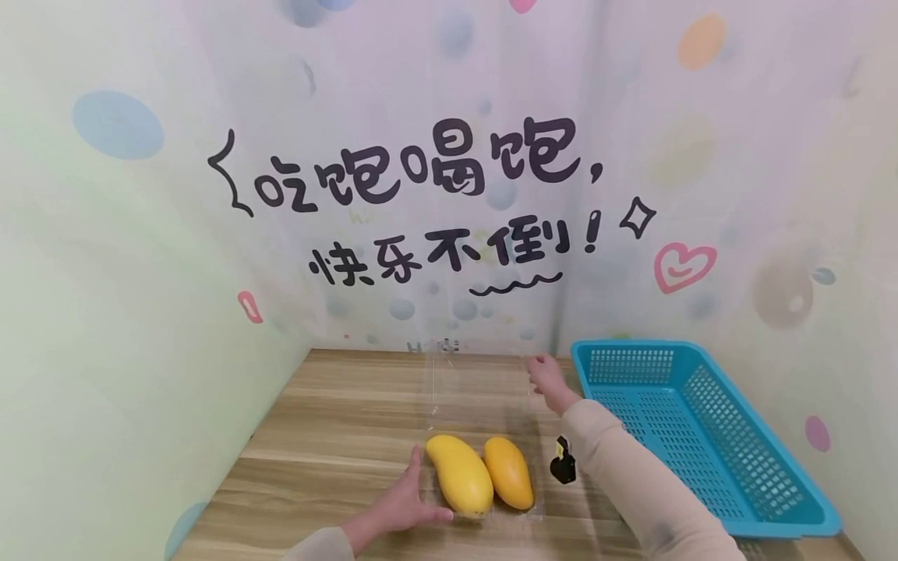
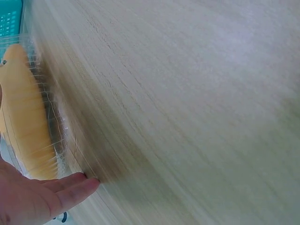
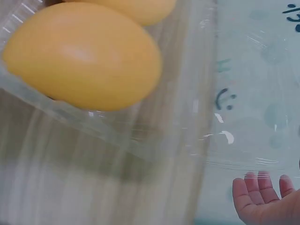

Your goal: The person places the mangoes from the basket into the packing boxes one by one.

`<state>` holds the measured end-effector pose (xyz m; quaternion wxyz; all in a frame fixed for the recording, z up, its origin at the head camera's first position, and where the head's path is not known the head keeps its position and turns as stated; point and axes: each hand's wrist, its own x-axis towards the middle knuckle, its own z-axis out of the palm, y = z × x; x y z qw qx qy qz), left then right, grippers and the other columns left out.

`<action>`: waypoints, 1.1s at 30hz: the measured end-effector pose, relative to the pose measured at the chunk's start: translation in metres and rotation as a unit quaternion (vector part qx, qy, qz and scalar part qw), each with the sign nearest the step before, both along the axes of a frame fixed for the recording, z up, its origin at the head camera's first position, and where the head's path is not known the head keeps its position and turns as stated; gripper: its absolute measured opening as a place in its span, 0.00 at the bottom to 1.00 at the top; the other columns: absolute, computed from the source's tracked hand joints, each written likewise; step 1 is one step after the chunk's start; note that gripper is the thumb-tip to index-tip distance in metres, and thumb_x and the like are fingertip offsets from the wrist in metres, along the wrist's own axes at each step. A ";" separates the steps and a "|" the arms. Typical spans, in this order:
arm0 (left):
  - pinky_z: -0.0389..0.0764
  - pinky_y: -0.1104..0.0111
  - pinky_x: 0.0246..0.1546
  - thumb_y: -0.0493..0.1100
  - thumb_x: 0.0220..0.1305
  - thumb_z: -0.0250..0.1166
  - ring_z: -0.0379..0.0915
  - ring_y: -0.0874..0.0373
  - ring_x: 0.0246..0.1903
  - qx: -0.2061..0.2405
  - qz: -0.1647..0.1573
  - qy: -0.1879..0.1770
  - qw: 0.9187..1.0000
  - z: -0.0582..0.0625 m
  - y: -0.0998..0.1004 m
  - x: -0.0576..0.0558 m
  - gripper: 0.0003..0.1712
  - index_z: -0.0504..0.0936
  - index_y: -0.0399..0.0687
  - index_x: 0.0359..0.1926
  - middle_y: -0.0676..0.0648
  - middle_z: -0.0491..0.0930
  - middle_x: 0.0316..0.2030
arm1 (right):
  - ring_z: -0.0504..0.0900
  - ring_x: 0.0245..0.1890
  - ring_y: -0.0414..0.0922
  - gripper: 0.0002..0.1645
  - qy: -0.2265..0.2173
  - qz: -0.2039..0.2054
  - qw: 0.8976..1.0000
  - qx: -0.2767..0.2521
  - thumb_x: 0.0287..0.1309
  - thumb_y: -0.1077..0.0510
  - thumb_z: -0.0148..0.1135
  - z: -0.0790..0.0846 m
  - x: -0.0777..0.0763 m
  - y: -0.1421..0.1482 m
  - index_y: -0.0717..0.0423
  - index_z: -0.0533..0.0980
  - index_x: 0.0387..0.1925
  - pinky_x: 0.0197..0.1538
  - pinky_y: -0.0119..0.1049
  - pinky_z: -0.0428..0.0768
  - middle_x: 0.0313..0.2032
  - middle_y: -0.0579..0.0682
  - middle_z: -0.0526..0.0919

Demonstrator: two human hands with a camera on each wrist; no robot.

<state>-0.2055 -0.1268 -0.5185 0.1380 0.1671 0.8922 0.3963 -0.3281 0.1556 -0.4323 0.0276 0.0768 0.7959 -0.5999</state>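
Observation:
Two yellow mangoes, a larger one [image 1: 461,477] and a smaller one [image 1: 510,471], lie side by side in a clear plastic box [image 3: 79,117]. Its hinged clear lid [image 1: 480,389] stands raised at the far side. At the box's near left corner is my left hand [image 1: 407,502], thumb along the front and fingers straight along the left side. My right hand [image 1: 549,380] holds the lid's right edge with curled fingers; these fingers [image 3: 255,192] show at the lid's rim in the right wrist view. The right thumb's grip is not clearly visible.
A blue perforated plastic basket [image 1: 701,436] stands to the right, partly behind my right sleeve. Between box and basket, a small black object with a yellow mark [image 1: 563,461] lies on the wooden table [image 1: 337,436]. A printed curtain [image 1: 393,93] hangs behind the table.

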 end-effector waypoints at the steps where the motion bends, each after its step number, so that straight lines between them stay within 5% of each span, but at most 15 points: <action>1: 0.57 0.40 0.59 0.62 0.42 0.70 0.50 0.29 0.62 0.001 -0.001 -0.002 1.000 0.000 0.000 0.000 0.73 0.29 0.27 0.67 0.22 0.44 0.64 | 0.68 0.40 0.51 0.24 0.004 0.002 1.000 0.004 0.69 0.53 0.38 0.004 0.000 0.001 0.70 0.61 0.55 0.47 0.47 0.74 0.44 0.63 0.67; 8: 0.57 0.40 0.58 0.61 0.44 0.70 0.48 0.28 0.62 0.010 -0.005 -0.009 1.000 0.000 -0.001 0.000 0.72 0.28 0.27 0.67 0.22 0.44 0.64 | 0.71 0.38 0.50 0.26 0.030 0.006 0.998 0.063 0.70 0.51 0.32 0.029 0.005 0.008 0.69 0.64 0.55 0.41 0.40 0.75 0.42 0.60 0.71; 18: 0.54 0.40 0.60 0.58 0.52 0.66 0.47 0.29 0.63 0.047 0.011 -0.003 0.999 0.005 -0.005 0.001 0.64 0.33 0.26 0.67 0.23 0.43 0.65 | 0.71 0.29 0.45 0.25 0.036 0.026 0.998 0.051 0.70 0.50 0.36 0.051 0.021 0.005 0.68 0.70 0.47 0.31 0.30 0.76 0.34 0.57 0.72; 22: 0.69 0.43 0.52 0.56 0.62 0.57 0.64 0.32 0.54 0.077 0.035 0.004 0.996 0.009 -0.009 0.000 0.52 0.39 0.23 0.66 0.23 0.60 0.58 | 0.73 0.22 0.42 0.18 0.042 0.048 0.997 0.044 0.68 0.56 0.42 0.055 0.033 0.007 0.69 0.70 0.43 0.28 0.31 0.79 0.30 0.57 0.74; 25: 0.79 0.57 0.37 0.53 0.66 0.52 0.75 0.44 0.38 0.106 0.077 0.023 0.991 0.011 -0.013 -0.003 0.42 0.48 0.22 0.64 0.32 0.74 0.43 | 0.75 0.20 0.42 0.12 0.030 0.065 0.997 0.032 0.65 0.61 0.45 0.057 0.045 0.008 0.68 0.68 0.43 0.27 0.33 0.80 0.28 0.56 0.76; 29: 0.79 0.65 0.27 0.51 0.69 0.49 0.73 0.53 0.27 0.145 0.125 0.031 0.981 0.012 -0.018 -0.009 0.34 0.58 0.24 0.61 0.39 0.77 0.32 | 0.77 0.18 0.43 0.13 0.011 0.083 0.996 0.024 0.61 0.65 0.47 0.056 0.060 0.009 0.68 0.66 0.46 0.26 0.35 0.81 0.27 0.54 0.77; 33: 0.79 0.65 0.24 0.54 0.69 0.47 0.71 0.56 0.23 0.149 0.140 0.014 0.979 0.013 -0.019 -0.009 0.30 0.69 0.27 0.52 0.43 0.76 0.27 | 0.78 0.17 0.44 0.16 -0.008 0.097 0.995 0.022 0.59 0.64 0.50 0.050 0.075 0.011 0.67 0.66 0.49 0.25 0.35 0.81 0.26 0.54 0.76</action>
